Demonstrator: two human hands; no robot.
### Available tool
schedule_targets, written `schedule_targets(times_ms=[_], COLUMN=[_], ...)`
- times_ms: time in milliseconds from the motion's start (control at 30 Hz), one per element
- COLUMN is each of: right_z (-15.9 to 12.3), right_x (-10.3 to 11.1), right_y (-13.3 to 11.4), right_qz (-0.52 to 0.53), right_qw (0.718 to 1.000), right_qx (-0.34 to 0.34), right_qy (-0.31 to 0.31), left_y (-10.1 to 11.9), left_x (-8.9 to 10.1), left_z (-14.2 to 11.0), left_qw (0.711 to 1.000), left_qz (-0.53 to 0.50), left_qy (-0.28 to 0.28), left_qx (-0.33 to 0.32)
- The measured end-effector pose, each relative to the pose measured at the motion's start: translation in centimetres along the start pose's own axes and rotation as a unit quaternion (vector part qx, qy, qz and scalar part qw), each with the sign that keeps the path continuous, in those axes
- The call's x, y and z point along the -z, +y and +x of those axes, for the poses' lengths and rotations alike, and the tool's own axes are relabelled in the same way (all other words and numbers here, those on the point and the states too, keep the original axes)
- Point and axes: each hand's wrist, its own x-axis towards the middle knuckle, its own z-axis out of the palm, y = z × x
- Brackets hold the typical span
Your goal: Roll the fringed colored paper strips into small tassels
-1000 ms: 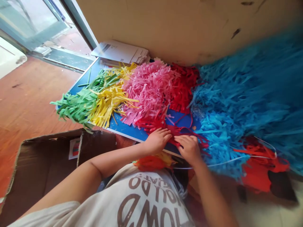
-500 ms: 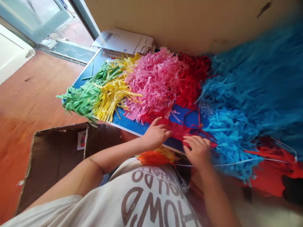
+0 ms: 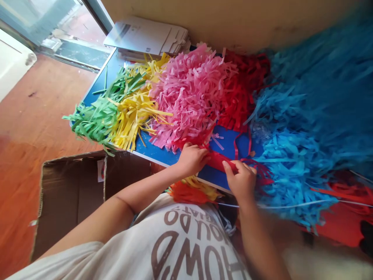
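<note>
Pinching a smooth-looking red paper band [image 3: 217,160] in a closed left hand [image 3: 192,159] and right hand [image 3: 241,178].
Kinda crowded by pink fringe [image 3: 189,97] and blue fringe [image 3: 294,163].

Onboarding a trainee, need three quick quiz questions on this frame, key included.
1. True or false: the left hand and right hand both hold the same red paper.
2. On the blue table, which pile sits between the yellow strips and the dark red pile?
3. Where is the cardboard box? a) between the hands b) picture's lower left c) picture's upper right

Key: 1 true; 2 the pink pile; 3 b.
</note>
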Motion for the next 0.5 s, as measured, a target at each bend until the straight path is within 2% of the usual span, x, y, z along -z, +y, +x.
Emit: schedule_targets(times_ms=[100,267,500], right_z=[-0.06,-0.03,0.09], right_x=[-0.64,-0.95,-0.86], right_y=[-0.37,-0.46,-0.37], right_qz=[-0.046,-0.086,-0.072], right_qw=[0.999,0.996,0.997], right_qx=[-0.022,-0.004,-0.005], right_qy=[0.007,0.017,0.011], left_y=[0.43,0.77,0.91], left_x=[-0.25,0.13,0.18], left_z=[0.57,0.96,1.16], left_qw=[0.999,0.997,0.996], left_qz=[0.027,0.050,0.065], left_qy=[0.003,-0.018,-0.029], left_qx=[0.025,0.053,0.057])
